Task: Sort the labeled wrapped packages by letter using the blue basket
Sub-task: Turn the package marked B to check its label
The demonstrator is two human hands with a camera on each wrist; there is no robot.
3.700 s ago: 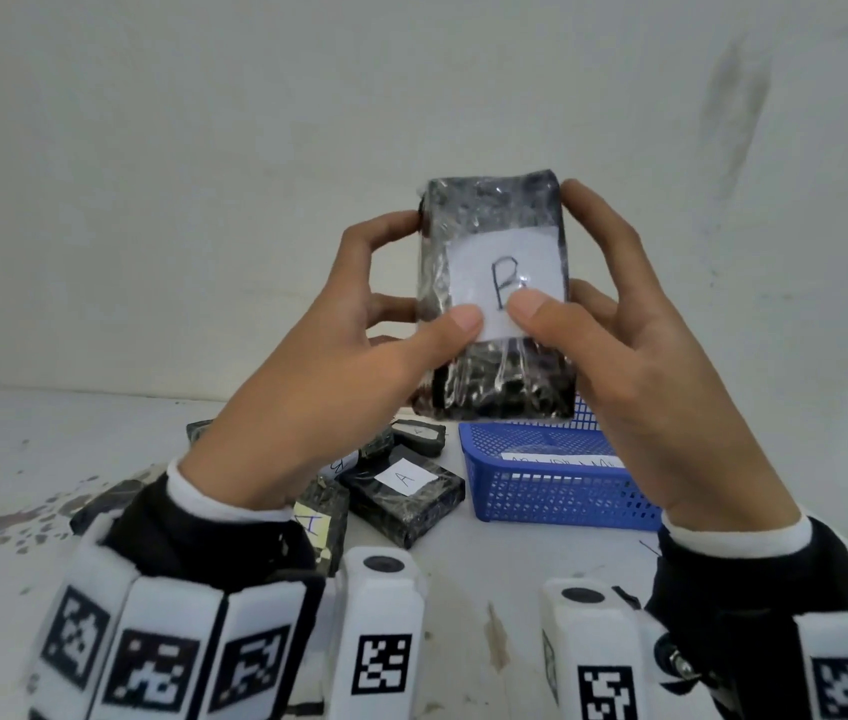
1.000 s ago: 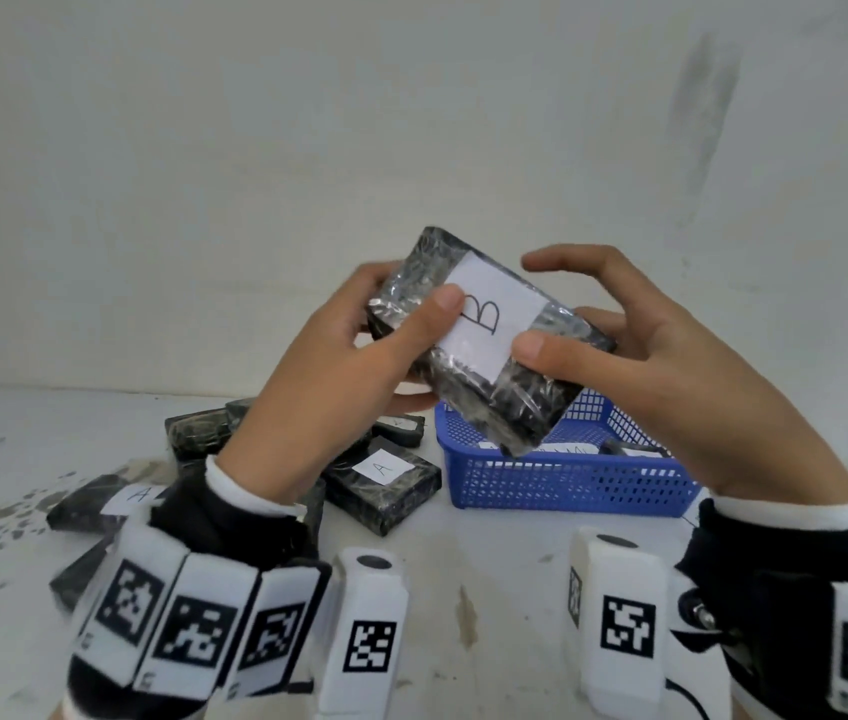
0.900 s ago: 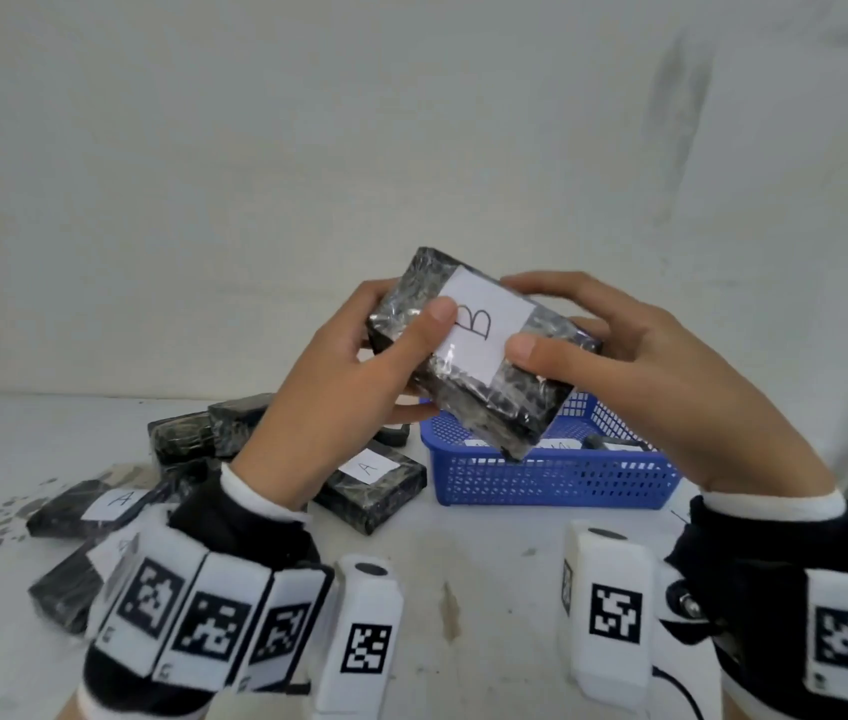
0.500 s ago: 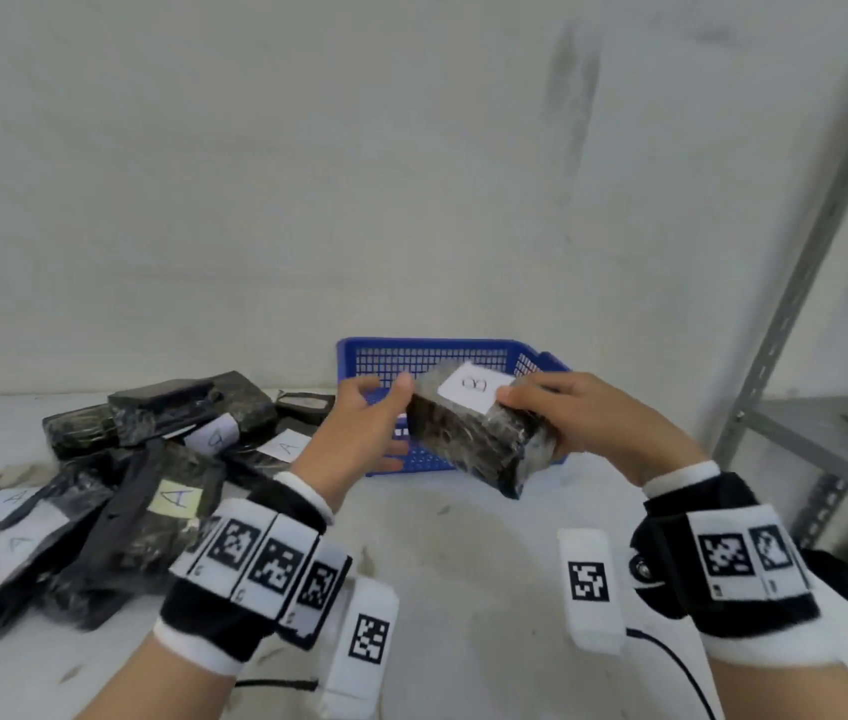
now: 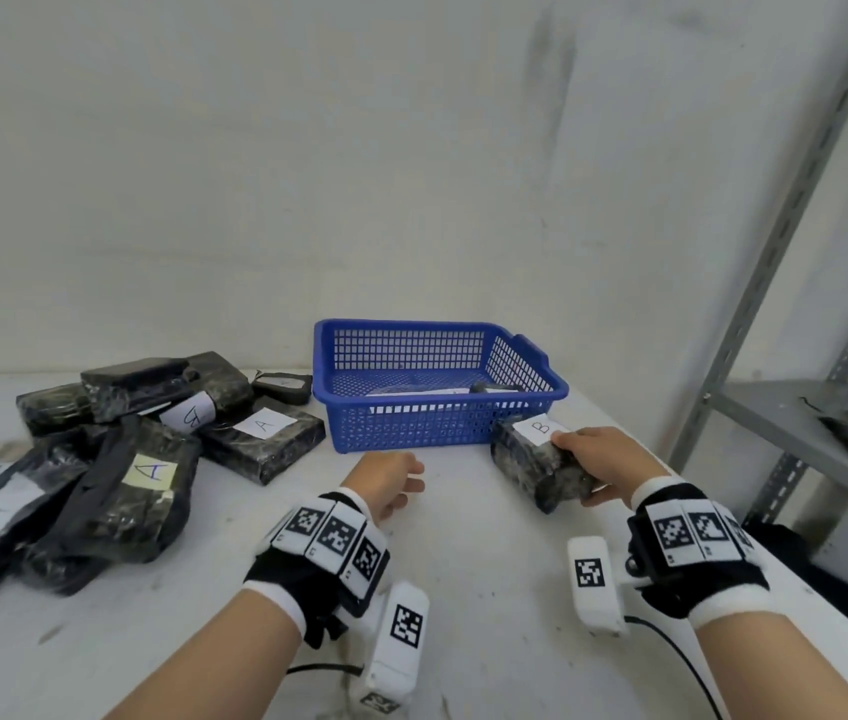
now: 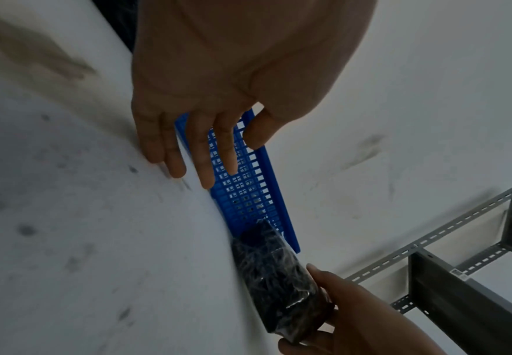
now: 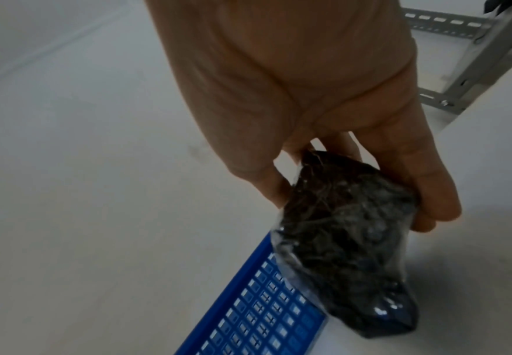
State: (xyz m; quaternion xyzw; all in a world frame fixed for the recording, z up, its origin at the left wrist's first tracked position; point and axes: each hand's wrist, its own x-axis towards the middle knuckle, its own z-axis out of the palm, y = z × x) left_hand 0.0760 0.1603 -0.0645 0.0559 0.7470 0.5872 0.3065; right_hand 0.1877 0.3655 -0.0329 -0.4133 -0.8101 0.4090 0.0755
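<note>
My right hand [image 5: 590, 462] grips a dark wrapped package labeled B [image 5: 533, 462], low over the table by the front right corner of the blue basket [image 5: 442, 433]. The right wrist view shows thumb and fingers curled round that package [image 7: 348, 242] beside the basket wall [image 7: 258, 319]. My left hand [image 5: 385, 478] hovers in front of the basket, fingers straight and holding nothing [image 6: 200, 153]. The left wrist view also shows the package [image 6: 276, 278] against the basket [image 6: 248, 192]. A pile of wrapped packages labeled A [image 5: 151, 472] lies at the left.
The basket holds at least one dark package with a white label [image 5: 442, 391]. A package labeled B [image 5: 193, 415] lies in the pile. A grey metal shelf [image 5: 796, 423] stands at the right, past the table's right edge. A wall runs behind the table.
The left hand has let go of the B package and drawn back. The right hand has carried the package down and to the right, beside the basket. The head view has tilted down.
</note>
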